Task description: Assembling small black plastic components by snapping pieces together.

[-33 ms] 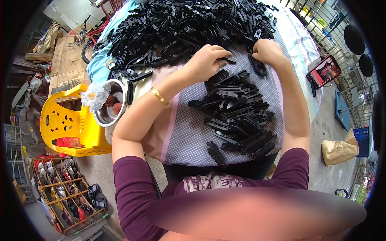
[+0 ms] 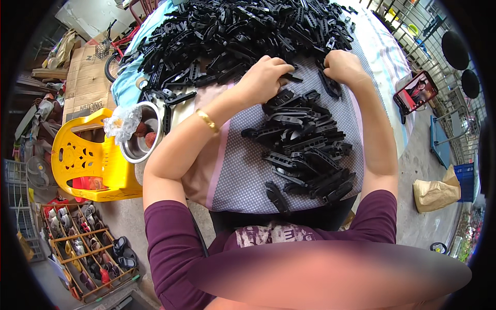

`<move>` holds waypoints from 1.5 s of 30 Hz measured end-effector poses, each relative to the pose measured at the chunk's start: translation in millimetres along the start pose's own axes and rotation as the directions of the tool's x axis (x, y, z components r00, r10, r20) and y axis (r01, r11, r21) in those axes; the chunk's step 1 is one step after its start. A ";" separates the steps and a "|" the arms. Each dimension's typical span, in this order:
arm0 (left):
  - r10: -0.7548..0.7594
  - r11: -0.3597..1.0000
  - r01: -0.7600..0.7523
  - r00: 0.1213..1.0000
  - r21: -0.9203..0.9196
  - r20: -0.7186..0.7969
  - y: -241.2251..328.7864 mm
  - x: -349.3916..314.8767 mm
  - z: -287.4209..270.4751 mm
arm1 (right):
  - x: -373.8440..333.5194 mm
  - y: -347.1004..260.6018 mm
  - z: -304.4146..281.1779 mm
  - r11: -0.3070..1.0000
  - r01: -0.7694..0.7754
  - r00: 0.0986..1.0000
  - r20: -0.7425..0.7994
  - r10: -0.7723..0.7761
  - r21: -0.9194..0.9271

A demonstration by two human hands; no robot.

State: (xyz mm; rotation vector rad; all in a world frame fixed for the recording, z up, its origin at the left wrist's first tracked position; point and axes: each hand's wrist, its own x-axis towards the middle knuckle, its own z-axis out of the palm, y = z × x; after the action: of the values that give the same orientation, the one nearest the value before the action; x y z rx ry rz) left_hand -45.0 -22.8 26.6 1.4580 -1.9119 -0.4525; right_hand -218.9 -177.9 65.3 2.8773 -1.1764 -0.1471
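Observation:
Slim black plastic parts with slotted sides lie in a big heap across the far end of the cloth-covered table. Nearer to me, a smaller pile of the same parts rests on a grey dotted cloth. My left hand, a gold bangle on its wrist, is curled between the two, its fingers closed on the end of a short black plastic part. To its right, my right hand pinches the upper end of a longer black plastic part. Its fingertips are partly hidden.
At left stands a yellow plastic chair with a metal bowl and a clear plastic bag. A shoe rack sits below. On the right are a phone on a stand and a brown paper bag.
My left hand has shifted very slightly to the left, and its fingers have moved a little. My right hand and the piles look the same.

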 end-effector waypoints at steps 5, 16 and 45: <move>0.081 0.790 -0.055 0.997 0.610 -0.015 1.2 16.4 14.2 | -0.8 1.6 8.5 0.995 0.039 0.997 -0.067 -0.033 0.095; -0.322 0.878 0.176 0.906 -0.445 -0.277 7.5 -13.8 -20.2 | -19.6 -20.8 -23.6 0.366 0.340 0.913 -0.210 -0.351 0.866; -0.160 0.972 0.094 0.935 -0.214 -0.316 23.6 -24.1 -28.9 | -24.0 -53.7 -3.0 0.561 0.524 0.846 -0.468 -0.255 0.641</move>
State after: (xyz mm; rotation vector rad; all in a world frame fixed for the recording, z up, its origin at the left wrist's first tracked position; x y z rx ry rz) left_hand -38.2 10.9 54.7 1.4310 -1.4716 -0.4119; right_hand -198.2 -122.8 66.8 3.5958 -0.5505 1.0468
